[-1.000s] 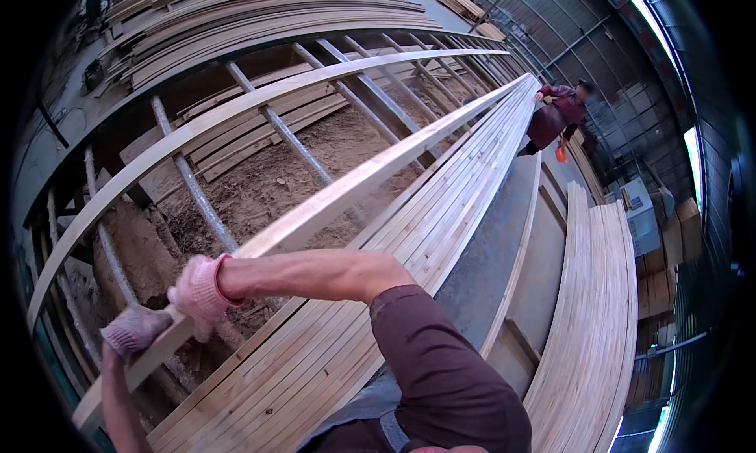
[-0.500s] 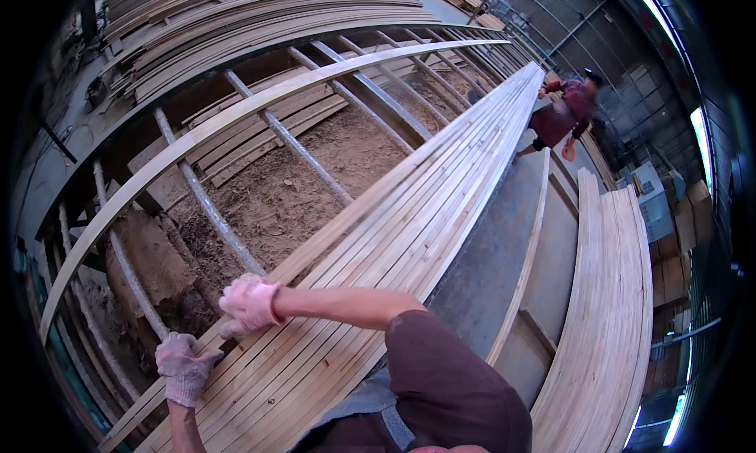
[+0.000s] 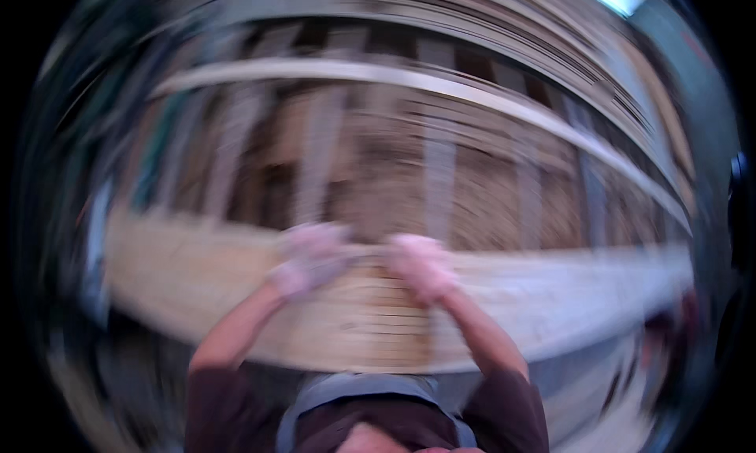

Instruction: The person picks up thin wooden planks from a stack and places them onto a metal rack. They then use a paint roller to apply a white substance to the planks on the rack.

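Note:
Both my hands wear pale pinkish work gloves and lie at the far edge of a broad layer of long, light wooden boards (image 3: 331,319). My left hand (image 3: 311,256) is over the outermost board, left of the middle. A short way to its right, my right hand (image 3: 421,265) touches the same far edge. Motion blur smears the fingers of both, so whether they grip the board does not show. The boards lie side by side across the view in front of my body.
Beyond the boards runs a frame with grey crossbars (image 3: 439,169) over brown, debris-strewn ground. A long pale strip of wood (image 3: 378,71) crosses these bars. More stacked timber lies behind it. At the lower right a dark reddish blurred shape (image 3: 669,327) shows beside the boards.
The view has swung left, so the boards now run across it. My hands appear nearer the middle, still at the outermost board. The picture has become strongly blurred.

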A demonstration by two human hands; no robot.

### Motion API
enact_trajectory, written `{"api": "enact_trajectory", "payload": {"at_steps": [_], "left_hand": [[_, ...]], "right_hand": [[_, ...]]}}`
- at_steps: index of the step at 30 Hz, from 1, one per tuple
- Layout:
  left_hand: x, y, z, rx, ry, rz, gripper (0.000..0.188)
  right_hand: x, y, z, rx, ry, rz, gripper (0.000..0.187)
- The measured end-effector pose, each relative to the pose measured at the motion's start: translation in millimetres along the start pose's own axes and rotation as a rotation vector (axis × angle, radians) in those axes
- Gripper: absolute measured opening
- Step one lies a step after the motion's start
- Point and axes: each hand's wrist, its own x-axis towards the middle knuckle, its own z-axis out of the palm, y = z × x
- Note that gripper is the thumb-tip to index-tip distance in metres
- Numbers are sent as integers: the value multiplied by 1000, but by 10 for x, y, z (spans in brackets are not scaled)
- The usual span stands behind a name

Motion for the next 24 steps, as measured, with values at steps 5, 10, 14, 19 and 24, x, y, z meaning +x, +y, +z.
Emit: {"api": "enact_trajectory", "payload": {"at_steps": [5,10,14,19,24], "left_hand": [[9,78,-26,40,3,23,69],[-294,125,-27,22,148,-32,97],[-892,490,-22,79,286,-39,115],[-2301,759,-168,126,93,-135,113],[-2782,688,145,36,52,-296,115]], "right_hand": [[-59,343,292,-78,315,-132,33],[-21,46,135,-7,227,119,53],[-15,209,125,-12,284,102,59],[-53,278,149,-35,234,66,68],[-112,53,148,-96,139,83,72]]}}
